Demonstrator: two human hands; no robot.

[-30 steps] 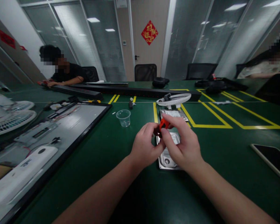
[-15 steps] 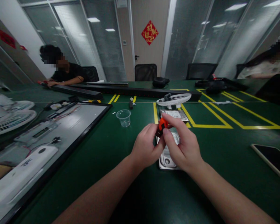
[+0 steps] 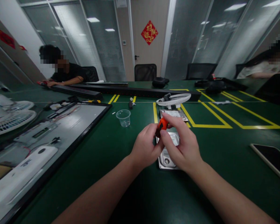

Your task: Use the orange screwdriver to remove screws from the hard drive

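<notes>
My right hand (image 3: 183, 141) is closed, with thumb and fingers pinching the orange-and-black handle of what looks like a screwdriver (image 3: 163, 123). Its shaft and tip are hidden. Against it, my left hand (image 3: 146, 143) is closed around a small dark piece (image 3: 157, 133), mostly covered by the fingers. Both hands hover over a silver hard drive (image 3: 167, 161) lying on the green table, which they partly hide. Just beyond it sits a second hard drive (image 3: 180, 114).
A clear plastic cup (image 3: 123, 118) stands left of the hands. A framed panel (image 3: 84, 116) with a white device (image 3: 25, 174) fills the left side. A white fan grille (image 3: 177, 99) lies behind the drives, a phone (image 3: 273, 160) at right. Two people sit across the table.
The orange handle has turned between my right fingers, and its black marking shows differently. My right thumb has shifted slightly left. My left hand stays nearly where it was.
</notes>
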